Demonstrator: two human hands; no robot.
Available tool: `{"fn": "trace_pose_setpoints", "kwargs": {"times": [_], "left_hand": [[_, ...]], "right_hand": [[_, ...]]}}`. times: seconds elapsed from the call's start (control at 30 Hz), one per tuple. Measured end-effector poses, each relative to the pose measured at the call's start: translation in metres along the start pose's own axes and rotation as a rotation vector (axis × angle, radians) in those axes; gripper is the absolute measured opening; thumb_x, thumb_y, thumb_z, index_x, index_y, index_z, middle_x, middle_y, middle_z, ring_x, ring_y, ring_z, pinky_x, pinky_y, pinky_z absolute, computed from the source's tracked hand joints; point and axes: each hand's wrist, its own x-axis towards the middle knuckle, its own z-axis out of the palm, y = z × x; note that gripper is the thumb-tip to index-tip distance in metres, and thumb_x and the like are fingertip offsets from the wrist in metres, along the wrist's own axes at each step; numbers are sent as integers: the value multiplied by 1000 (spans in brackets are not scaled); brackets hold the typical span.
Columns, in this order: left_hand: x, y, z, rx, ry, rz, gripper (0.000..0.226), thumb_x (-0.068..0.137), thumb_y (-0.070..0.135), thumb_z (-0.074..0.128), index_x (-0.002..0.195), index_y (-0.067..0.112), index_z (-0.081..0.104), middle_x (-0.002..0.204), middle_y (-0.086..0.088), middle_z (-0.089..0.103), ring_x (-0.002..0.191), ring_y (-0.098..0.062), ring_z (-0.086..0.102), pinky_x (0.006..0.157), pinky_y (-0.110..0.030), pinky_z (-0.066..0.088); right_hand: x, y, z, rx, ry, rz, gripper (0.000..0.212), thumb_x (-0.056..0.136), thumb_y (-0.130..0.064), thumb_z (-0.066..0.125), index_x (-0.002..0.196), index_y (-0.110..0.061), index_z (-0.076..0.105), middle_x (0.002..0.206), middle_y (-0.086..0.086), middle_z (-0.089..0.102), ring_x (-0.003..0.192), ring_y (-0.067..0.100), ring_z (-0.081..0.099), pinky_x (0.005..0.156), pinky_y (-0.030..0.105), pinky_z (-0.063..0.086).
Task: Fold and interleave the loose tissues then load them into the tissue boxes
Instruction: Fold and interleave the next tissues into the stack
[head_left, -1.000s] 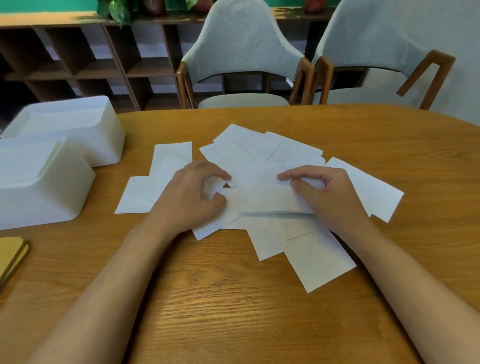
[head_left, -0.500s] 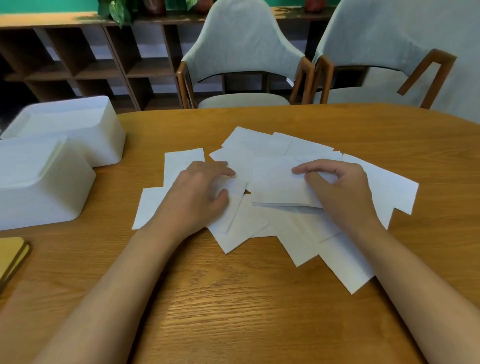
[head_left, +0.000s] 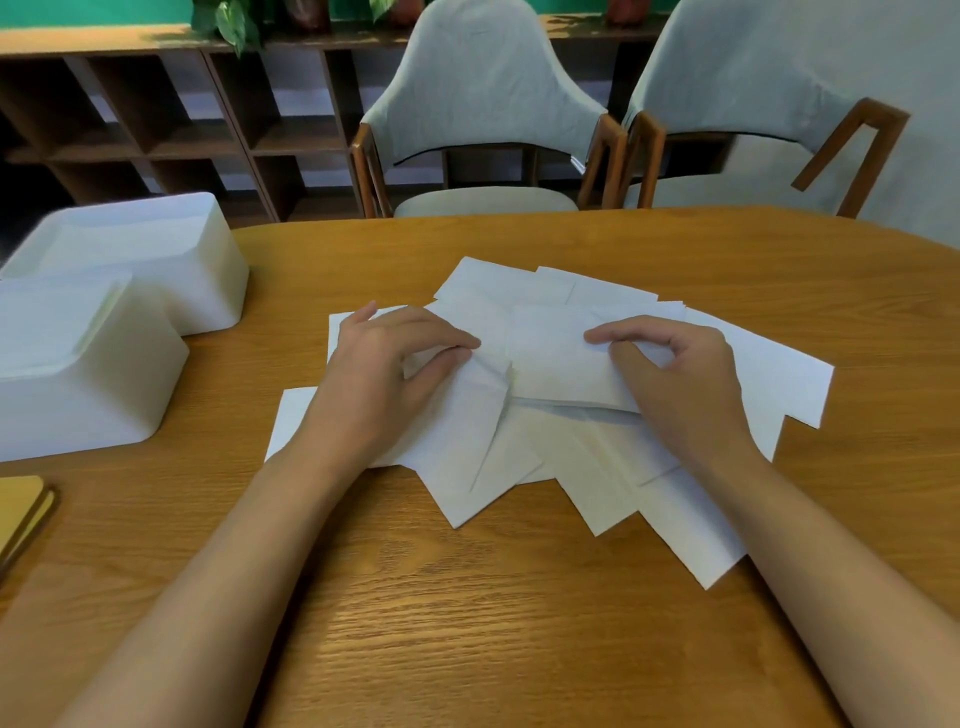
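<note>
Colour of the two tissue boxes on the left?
Plain white, both the near tissue box and the far tissue box; head view.

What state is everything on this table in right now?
left hand, pinching the creased tissue.
right hand, pinching the folded tissue.
loose tissues, scattered and overlapping on the table.
far tissue box, open at the top, contents unclear.
near tissue box, standing on the table, inside unclear.

Two white tissue boxes (head_left: 109, 332) crowd the left of the frame; bare table (head_left: 467, 623) lies open below the scattered tissues (head_left: 545, 457).
</note>
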Motion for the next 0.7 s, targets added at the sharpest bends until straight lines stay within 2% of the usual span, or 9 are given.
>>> {"fn": "trace_pose_setpoints", "kwargs": {"times": [0.07,0.17,0.2,0.27,0.37,0.47,0.53,0.63,0.7], "left_hand": [[1,7,-4,-54,37,49,12,98,21,72,106,25,80,106,17,74,104,-1,65,111,-43,40],[2,19,-9,-194,11,47,13,99,16,71,108,19,80,103,12,74,101,-8,68,89,-21,49],[2,22,-9,-243,-12,26,13,99,15,71,108,20,80,103,13,74,100,-10,69,87,-19,49],[1,26,-5,-325,-48,-37,13,98,17,71,106,24,80,99,16,74,92,-11,69,80,-16,48],[0,29,-2,-418,-63,-122,12,96,21,74,104,28,81,93,17,75,78,-12,66,70,-16,46],[0,31,2,-459,-31,-171,12,94,22,77,104,27,81,92,9,77,80,-19,69,69,-29,54],[-1,32,3,-478,-14,-192,13,93,22,78,105,25,80,93,7,76,81,-21,69,72,-35,56],[-3,33,1,-336,5,-80,15,91,25,80,104,23,73,102,13,72,95,-16,68,82,-19,50],[-4,31,0,-220,13,11,20,89,27,82,104,21,70,107,14,70,103,-14,66,87,-16,46]], "right_hand": [[0,0,0,6,4,-10,30,97,-12,59,94,-35,78,101,-31,69,106,-17,55,81,-5,35],[-1,-1,2,25,-19,-56,18,97,-22,63,98,-33,78,103,-29,70,105,-17,56,82,-6,32],[-1,-3,2,51,-46,-66,14,97,-28,64,99,-32,78,103,-28,71,106,-16,57,83,-5,33],[-4,-10,0,93,-130,-100,20,95,-42,64,103,-30,78,105,-26,72,109,-11,59,85,-1,37],[-10,-16,2,128,-256,-133,24,81,-53,66,99,-39,74,101,-36,69,106,-11,60,83,3,42],[-14,-14,8,96,-274,-111,22,71,-58,70,89,-45,70,96,-42,65,102,-13,59,76,2,43],[-14,-13,12,94,-258,-94,16,76,-54,70,84,-41,71,94,-38,67,98,-11,60,73,4,45],[-11,-11,11,199,-232,-30,11,88,-36,73,79,-30,74,84,-30,70,88,-7,65,68,10,49],[-7,-9,7,246,-215,8,13,90,-32,72,81,-24,76,84,-22,73,84,-2,68,66,12,49]]}}
